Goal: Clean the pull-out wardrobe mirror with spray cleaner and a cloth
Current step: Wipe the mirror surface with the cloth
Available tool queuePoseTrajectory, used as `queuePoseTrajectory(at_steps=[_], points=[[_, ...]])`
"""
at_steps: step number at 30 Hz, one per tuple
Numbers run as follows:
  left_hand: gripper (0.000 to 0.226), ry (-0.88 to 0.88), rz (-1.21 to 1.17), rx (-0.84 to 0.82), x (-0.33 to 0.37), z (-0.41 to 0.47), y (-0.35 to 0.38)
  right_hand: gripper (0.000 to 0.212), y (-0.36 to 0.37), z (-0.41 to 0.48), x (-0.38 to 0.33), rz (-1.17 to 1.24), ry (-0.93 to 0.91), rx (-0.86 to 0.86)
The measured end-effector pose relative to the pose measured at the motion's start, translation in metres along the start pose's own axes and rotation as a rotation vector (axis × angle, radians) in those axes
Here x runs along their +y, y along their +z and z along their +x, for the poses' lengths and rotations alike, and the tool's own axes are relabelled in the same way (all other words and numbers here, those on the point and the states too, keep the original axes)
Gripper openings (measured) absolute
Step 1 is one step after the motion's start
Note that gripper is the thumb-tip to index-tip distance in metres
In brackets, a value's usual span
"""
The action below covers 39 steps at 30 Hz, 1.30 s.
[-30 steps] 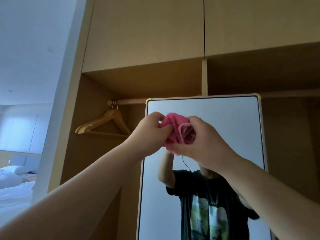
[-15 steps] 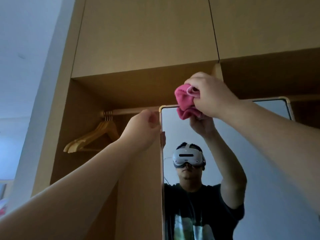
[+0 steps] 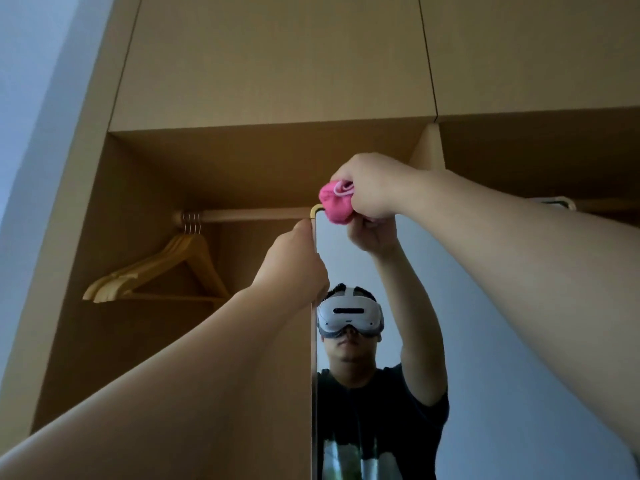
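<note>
Gripping the gold-framed pull-out mirror (image 3: 519, 341) by its left edge, your left hand (image 3: 292, 263) steadies it while your right hand (image 3: 372, 187) clutches a bunched pink cloth (image 3: 334, 202) against its top-left corner.

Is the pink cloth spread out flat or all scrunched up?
Scrunched up. The pink cloth bulges as a wad out of the right hand, which curls round it.

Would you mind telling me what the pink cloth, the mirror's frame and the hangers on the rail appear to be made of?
Pink cloth: soft fabric, probably microfibre, judging by its bunched folds and stitched hem. Mirror frame: likely metal with a brass-like satin finish, thin with a rounded corner. Hangers: light wood, seemingly varnished, with metal hooks.
</note>
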<state>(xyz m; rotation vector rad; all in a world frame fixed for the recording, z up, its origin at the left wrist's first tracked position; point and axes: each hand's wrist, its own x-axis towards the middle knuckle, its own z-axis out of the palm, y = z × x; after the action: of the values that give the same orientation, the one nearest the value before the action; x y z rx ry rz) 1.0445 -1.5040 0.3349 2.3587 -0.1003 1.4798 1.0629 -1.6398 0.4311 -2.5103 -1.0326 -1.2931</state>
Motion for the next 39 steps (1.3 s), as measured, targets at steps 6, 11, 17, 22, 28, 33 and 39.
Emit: queuePoseTrajectory(at_steps=[6, 11, 17, 22, 28, 33, 39], points=[[0.029, -0.047, -0.066, 0.037, 0.004, -0.006, 0.004, 0.021, 0.003, -0.004, 0.011, 0.029, -0.060, -0.051], [0.031, -0.057, -0.073, 0.048, 0.005, -0.007, 0.006, 0.021, -0.001, -0.003, 0.020, -0.002, -0.083, -0.059], [0.034, -0.057, -0.091, 0.082, 0.003, -0.006, 0.010, 0.040, -0.004, -0.009, 0.036, -0.011, -0.088, -0.010], [0.034, -0.095, -0.097, 0.104, -0.004, 0.001, 0.019, 0.032, -0.009, -0.011, 0.046, -0.075, -0.072, -0.030], [0.033, -0.100, -0.088, 0.126, -0.013, 0.007, 0.028, 0.036, -0.018, -0.024, 0.062, -0.069, -0.015, -0.040], [0.028, -0.085, -0.101, 0.176, -0.017, 0.011, 0.038, 0.041, -0.021, -0.028, 0.076, -0.082, 0.015, -0.072], [0.030, -0.087, -0.070, 0.157, -0.021, 0.013, 0.042, 0.041, -0.021, -0.030, 0.094, -0.105, 0.029, -0.064]])
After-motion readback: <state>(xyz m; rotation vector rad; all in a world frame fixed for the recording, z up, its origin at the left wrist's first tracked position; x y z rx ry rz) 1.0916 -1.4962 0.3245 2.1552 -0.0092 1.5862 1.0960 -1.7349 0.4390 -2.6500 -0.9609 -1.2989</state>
